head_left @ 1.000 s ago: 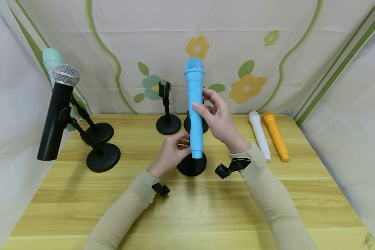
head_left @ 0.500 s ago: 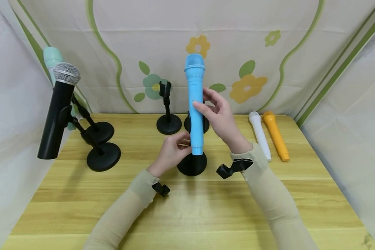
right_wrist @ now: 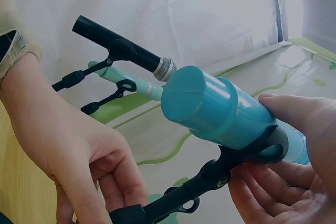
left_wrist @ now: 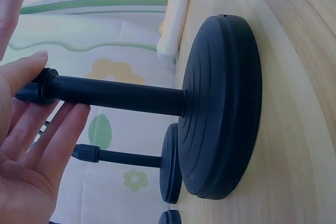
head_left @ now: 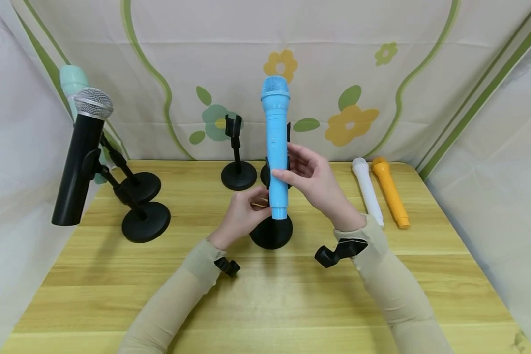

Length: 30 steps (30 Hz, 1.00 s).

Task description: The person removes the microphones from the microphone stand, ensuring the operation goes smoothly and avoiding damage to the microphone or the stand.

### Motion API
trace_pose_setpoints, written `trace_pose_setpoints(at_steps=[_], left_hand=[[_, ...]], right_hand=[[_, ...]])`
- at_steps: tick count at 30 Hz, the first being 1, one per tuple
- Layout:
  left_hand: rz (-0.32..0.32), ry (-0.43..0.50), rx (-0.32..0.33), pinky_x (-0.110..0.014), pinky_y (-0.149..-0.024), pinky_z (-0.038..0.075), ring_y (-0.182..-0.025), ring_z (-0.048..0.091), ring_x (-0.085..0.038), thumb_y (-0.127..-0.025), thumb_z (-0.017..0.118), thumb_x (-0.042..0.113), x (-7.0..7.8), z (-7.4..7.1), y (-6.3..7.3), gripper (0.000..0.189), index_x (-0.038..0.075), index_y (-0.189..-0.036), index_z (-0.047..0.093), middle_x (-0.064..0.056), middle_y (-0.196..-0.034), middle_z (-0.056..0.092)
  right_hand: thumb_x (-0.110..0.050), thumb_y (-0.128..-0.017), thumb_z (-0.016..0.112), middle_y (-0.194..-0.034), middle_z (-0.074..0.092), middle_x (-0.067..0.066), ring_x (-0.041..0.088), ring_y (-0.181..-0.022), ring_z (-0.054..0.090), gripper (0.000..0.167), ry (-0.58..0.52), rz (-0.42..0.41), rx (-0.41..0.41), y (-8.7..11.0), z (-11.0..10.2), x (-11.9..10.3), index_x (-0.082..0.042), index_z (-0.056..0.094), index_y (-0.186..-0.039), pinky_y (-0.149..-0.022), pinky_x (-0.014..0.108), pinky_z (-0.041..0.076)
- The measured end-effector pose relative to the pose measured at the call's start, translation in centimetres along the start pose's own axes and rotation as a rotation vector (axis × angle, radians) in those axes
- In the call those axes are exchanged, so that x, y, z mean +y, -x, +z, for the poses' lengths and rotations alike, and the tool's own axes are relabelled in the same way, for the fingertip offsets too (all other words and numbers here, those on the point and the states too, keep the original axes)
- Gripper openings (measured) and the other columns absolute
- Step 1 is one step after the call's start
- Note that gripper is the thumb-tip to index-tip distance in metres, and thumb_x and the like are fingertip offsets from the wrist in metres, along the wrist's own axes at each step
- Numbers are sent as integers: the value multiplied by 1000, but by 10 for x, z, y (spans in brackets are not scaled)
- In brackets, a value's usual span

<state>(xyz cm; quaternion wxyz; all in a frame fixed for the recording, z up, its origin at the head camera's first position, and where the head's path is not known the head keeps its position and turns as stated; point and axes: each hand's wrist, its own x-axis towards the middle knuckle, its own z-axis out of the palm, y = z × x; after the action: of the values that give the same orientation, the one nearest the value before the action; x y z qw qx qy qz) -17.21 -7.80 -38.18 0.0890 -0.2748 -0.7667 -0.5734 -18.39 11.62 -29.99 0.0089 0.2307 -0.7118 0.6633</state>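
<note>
A light blue microphone (head_left: 276,128) stands almost upright, head up, in the clip (right_wrist: 242,153) of a black desk stand (head_left: 272,233). My right hand (head_left: 316,184) holds the microphone from the right, thumb on its near side and fingers behind it. In the right wrist view, those fingers lie just under the clip. My left hand (head_left: 244,216) grips the stand's pole (left_wrist: 118,95) below the clip, with thumb and fingers around its upper collar (left_wrist: 44,86). The stand's round base rests on the table.
At the left, a black microphone (head_left: 79,162) and a mint microphone (head_left: 73,81) sit in stands. Behind the blue microphone is a vacant stand (head_left: 238,175), with another partly hidden beside it. White (head_left: 368,191) and orange (head_left: 390,191) microphones lie at right. A patterned curtain (head_left: 181,59) borders the table.
The blue microphone has risen slightly and then stayed in place. My right hand has slid down along it, nearer to the clip. The left hand keeps its grip on the stand.
</note>
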Motion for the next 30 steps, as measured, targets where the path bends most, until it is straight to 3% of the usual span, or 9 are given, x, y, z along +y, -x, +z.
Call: trace_pose_setpoints(at_steps=[12,18,30], left_hand=[[23,12,14,-32,-76,62,-87,74,-30,-86,77,-11,0,-1,0,24,-9,-109,71,-21,-103,73],[-7,29,5,-33,-77,62,-87,74,-30,-85,77,-11,-2,-4,-1,25,-10,-109,70,-21,-103,73],[-3,65,3,-34,-77,62,-87,74,-29,-85,77,-11,-2,-3,-1,22,-10,-106,69,-21,-101,73]], right_hand=[[-6,-92,74,-126,62,16,29,-114,60,56,-68,-31,25,-3,2,0,1,53,-143,-102,38,49],[-8,-91,76,-126,62,17,30,-115,59,56,-72,-52,29,-7,4,1,3,54,-141,-104,38,48],[-6,-90,74,-117,61,18,33,-97,64,49,-85,-137,15,-15,5,2,3,57,-135,-89,38,56]])
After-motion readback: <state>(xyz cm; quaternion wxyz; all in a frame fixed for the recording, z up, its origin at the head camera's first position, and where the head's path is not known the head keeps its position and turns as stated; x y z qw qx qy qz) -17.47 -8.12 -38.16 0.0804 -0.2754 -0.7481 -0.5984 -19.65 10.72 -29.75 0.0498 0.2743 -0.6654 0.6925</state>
